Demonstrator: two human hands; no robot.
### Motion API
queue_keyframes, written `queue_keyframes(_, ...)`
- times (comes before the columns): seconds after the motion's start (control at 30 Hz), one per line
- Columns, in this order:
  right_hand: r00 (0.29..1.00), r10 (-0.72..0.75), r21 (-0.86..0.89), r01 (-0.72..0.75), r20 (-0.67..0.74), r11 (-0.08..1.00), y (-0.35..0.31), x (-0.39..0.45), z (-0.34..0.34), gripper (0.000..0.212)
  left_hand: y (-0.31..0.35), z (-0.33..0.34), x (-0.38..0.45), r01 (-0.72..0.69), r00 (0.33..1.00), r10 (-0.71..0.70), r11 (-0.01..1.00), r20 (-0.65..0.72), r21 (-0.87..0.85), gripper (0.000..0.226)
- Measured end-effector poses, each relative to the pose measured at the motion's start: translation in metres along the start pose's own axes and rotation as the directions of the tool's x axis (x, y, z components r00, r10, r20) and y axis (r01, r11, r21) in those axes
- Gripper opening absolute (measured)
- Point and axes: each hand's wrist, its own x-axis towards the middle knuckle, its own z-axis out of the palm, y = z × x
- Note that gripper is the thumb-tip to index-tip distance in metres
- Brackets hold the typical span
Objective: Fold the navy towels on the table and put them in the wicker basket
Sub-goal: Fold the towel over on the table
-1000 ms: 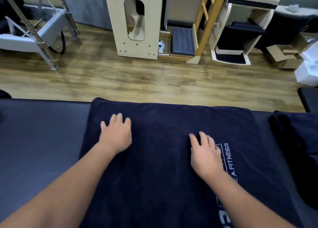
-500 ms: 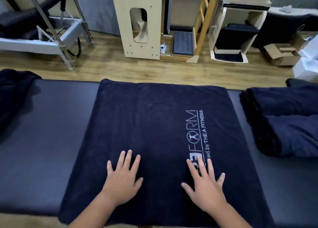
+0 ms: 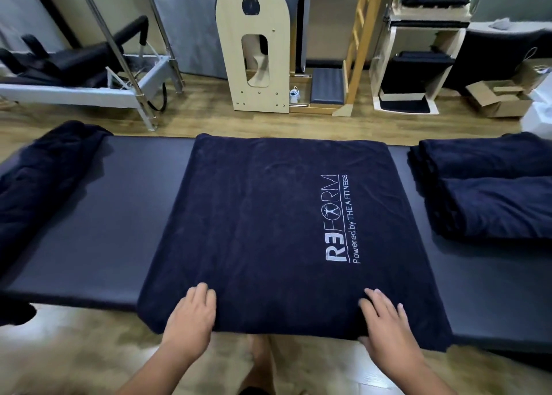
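A navy towel (image 3: 268,224) is being held flat on the dark padded tabletop (image 3: 98,215), spread straight ahead of both hands and running away from them to the far edge. Its near hem is hanging slightly over the near edge of the tabletop. The white logo is lying ahead of the right hand, with its lettering running away from the hands.

The left hand (image 3: 191,320) is being rested palm-down on the near hem, fingers straight and close together. The right hand (image 3: 385,323) is being rested likewise, fingers slightly spread; whether its thumb is tucked under the hem cannot be told. Nothing is being pinched that can be seen. The hands are being kept well apart, each inside its own near corner.

The relation that matters: the towel lies dead ahead, roughly square, slightly longer away from the hands than across. Both hands are equally near the hem, so the next fold is judged likely to be started from this edge or from a side.

Beyond the right hand, a stack of folded towels (image 3: 490,185) is lying on the tabletop. Beyond the left hand, a loose heap of navy towels (image 3: 41,179) is waiting, unfolded.

No wicker basket is being shown in this view. The only container in sight is an open cardboard box (image 3: 498,99) on the floor far to the right; its contents cannot be made out.
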Motion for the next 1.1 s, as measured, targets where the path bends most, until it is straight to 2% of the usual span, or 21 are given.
queue_keyframes(0.1, 0.998, -0.03, -0.01, 0.029, -0.061, 1.0, 0.016, 0.003, 0.013, 0.07, -0.005, -0.001, 0.003, 0.026, 1.0, -0.026, 0.999, 0.009, 0.031, 0.06)
queue_keyframes(0.23, 0.988, -0.053, -0.065, 0.044, -0.146, 0.997, 0.018, 0.007, 0.007, 0.052, -0.014, 0.001, 0.011, -0.035, 0.999, 0.031, 0.994, 0.038, 0.099, 0.047)
queue_keyframes(0.33, 0.993, -0.065, -0.082, 0.057, -0.095, 0.995, 0.007, 0.008, -0.022, 0.053, -0.022, -0.011, 0.018, -0.052, 0.997, 0.051, 0.999, 0.062, 0.016, 0.05)
queue_keyframes(0.4, 0.988, -0.033, -0.038, 0.027, -0.148, 0.999, 0.006, 0.015, -0.043, 0.031, -0.029, -0.022, 0.025, -0.01, 0.997, 0.018, 0.994, 0.073, -0.113, 0.044)
queue_keyframes(0.43, 0.99, -0.016, 0.018, 0.019, -0.141, 1.0, 0.007, 0.018, -0.054, 0.023, -0.034, -0.026, 0.03, 0.02, 0.998, -0.006, 0.978, 0.069, -0.206, 0.034)
queue_keyframes(0.5, 0.994, -0.018, 0.09, 0.028, -0.11, 0.996, 0.014, 0.033, -0.068, 0.029, -0.052, -0.034, 0.047, 0.012, 0.997, 0.012, 0.95, 0.073, -0.313, 0.031)
queue_keyframes(0.6, 0.998, -0.061, 0.003, 0.061, -0.001, 0.998, 0.026, 0.047, -0.081, 0.031, -0.068, -0.051, 0.075, -0.01, 0.977, 0.062, 0.968, 0.202, -0.25, 0.021)
queue_keyframes(0.67, 0.999, -0.03, -0.074, 0.032, 0.025, 0.997, 0.031, 0.064, -0.093, 0.033, -0.075, -0.064, 0.097, -0.002, 0.97, 0.056, 0.975, 0.236, -0.223, 0.013)
queue_keyframes(0.77, 0.993, 0.042, -0.036, -0.046, -0.106, 0.998, 0.034, 0.095, -0.122, 0.031, -0.085, -0.092, 0.136, 0.027, 0.98, 0.031, 0.96, 0.198, -0.28, 0.009)
queue_keyframes(0.83, 0.973, 0.067, 0.033, -0.061, -0.222, 0.998, 0.033, 0.119, -0.144, 0.028, -0.097, -0.113, 0.168, 0.041, 0.977, 0.039, 0.93, 0.208, -0.367, 0.02)
queue_keyframes(0.9, 0.955, 0.107, 0.056, -0.096, -0.275, 0.994, 0.031, 0.149, -0.168, 0.025, -0.112, -0.13, 0.207, 0.034, 0.975, 0.059, 0.914, 0.213, -0.405, 0.033)
queue_keyframes(1.0, 0.946, 0.116, -0.05, -0.137, -0.303, 0.989, 0.029, 0.197, -0.2, 0.02, -0.126, -0.154, 0.263, 0.023, 0.984, 0.045, 0.928, 0.173, -0.371, 0.038)
queue_keyframes(1.1, 0.899, 0.13, -0.003, -0.145, -0.419, 0.989, 0.028, 0.244, -0.22, 0.019, -0.125, -0.171, 0.316, 0.065, 0.998, -0.058, 0.951, 0.031, -0.301, 0.034)
